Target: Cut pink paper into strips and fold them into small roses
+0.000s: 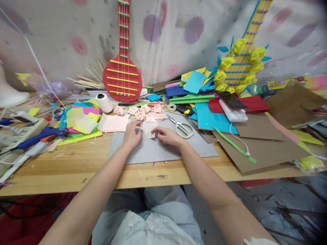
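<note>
Both hands meet over a grey cutting mat (pixel 163 151) on the wooden table. My left hand (pixel 132 134) pinches the left edge of a small pale pink folded paper piece (pixel 149 128). My right hand (pixel 167 135) pinches its right side, fingers closed on it. Behind the paper lie several small pink paper roses (pixel 140 111) in a row. A stack of pale pink paper (pixel 113 123) lies just left of my left hand. White-handled scissors (pixel 183 128) rest on the mat right of my right hand.
A white thread spool (pixel 104 102), a blue glue gun (pixel 41 136) and coloured sheets (pixel 80 122) fill the left. Brown cardboard (pixel 265 149), a teal sheet (pixel 212 119), a phone (pixel 231 100) and a white charger crowd the right. Two paper guitars (pixel 122 75) lean on the back curtain.
</note>
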Demonstrator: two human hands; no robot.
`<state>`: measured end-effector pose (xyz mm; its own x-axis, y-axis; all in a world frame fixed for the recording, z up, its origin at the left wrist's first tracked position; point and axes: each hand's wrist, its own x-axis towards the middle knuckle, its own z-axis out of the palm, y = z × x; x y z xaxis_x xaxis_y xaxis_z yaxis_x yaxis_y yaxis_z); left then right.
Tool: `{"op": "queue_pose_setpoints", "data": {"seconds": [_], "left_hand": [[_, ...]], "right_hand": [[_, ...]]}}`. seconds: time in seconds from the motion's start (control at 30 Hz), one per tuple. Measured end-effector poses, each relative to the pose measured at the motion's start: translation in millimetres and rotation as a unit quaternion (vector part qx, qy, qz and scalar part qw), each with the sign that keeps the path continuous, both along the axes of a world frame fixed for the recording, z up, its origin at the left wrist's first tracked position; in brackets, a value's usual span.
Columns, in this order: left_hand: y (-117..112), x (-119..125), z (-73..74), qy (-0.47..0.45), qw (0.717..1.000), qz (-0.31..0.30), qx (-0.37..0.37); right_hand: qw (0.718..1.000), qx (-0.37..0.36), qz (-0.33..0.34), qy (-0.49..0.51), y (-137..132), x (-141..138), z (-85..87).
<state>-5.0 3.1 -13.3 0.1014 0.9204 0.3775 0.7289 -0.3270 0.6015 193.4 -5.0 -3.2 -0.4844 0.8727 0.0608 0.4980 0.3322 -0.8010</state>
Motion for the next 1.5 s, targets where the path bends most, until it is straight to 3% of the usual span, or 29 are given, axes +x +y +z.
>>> {"op": "queue_pose_setpoints", "data": {"seconds": [0.17, 0.47, 0.63, 0.93, 1.1, 1.5], "left_hand": [[-16, 4, -0.3, 0.016, 0.998, -0.052, -0.011], [-23, 10, 0.6, 0.033, 0.998, -0.039, -0.033], [-22, 11, -1.2, 0.038, 0.997, -0.058, -0.041], [-24, 18, -0.6, 0.028, 0.998, -0.015, -0.062], [-25, 23, 1.6, 0.031, 0.997, 0.014, -0.067], [-27, 25, 2.0, 0.064, 0.996, 0.004, -0.055]], "right_hand": [[0.998, 0.042, -0.008, -0.041, 0, -4, -4.1], [0.988, 0.126, -0.029, -0.089, 0, -11, -6.7], [0.989, 0.119, -0.061, -0.070, 2, -16, -13.6], [0.976, 0.096, -0.170, -0.100, -3, -28, -11.9], [0.972, 0.089, -0.189, -0.107, -3, -30, -13.8], [0.963, 0.082, -0.216, -0.138, -4, -33, -11.1]]}}
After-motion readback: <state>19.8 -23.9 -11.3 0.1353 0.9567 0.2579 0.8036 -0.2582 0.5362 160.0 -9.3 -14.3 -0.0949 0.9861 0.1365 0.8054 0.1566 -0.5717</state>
